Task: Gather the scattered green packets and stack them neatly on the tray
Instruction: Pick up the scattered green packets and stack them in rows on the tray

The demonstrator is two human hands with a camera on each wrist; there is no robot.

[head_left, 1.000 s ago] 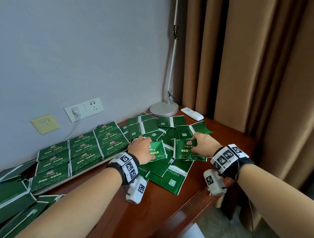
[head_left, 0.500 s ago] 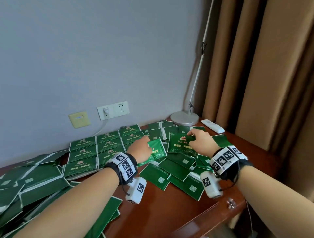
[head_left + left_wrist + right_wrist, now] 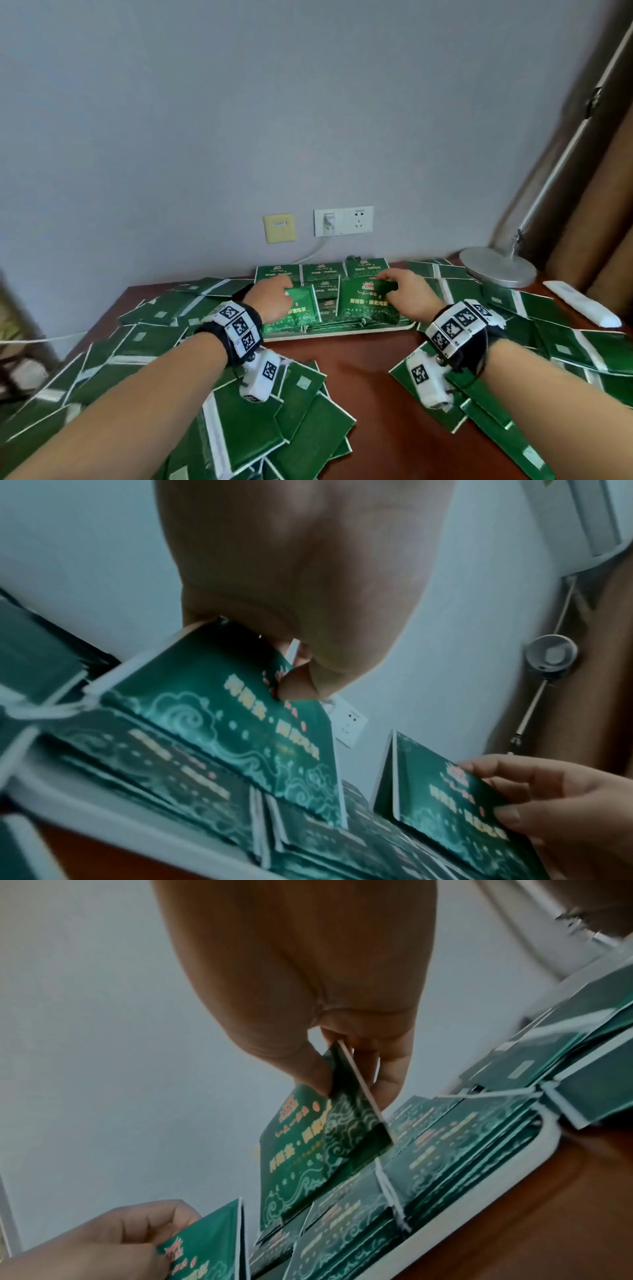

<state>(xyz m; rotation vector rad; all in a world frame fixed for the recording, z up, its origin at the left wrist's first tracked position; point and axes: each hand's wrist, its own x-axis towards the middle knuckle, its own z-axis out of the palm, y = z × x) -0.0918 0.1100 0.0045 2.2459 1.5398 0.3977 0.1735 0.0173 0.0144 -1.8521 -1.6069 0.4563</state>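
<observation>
Desk: loose packets flank tray.

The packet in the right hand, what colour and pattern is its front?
The packet is dark green with pale swirling cloud lines and orange-gold lettering, clearest in the right wrist view.

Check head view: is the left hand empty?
No. The left hand pinches a green packet over the tray, while the right hand holds another packet.
</observation>
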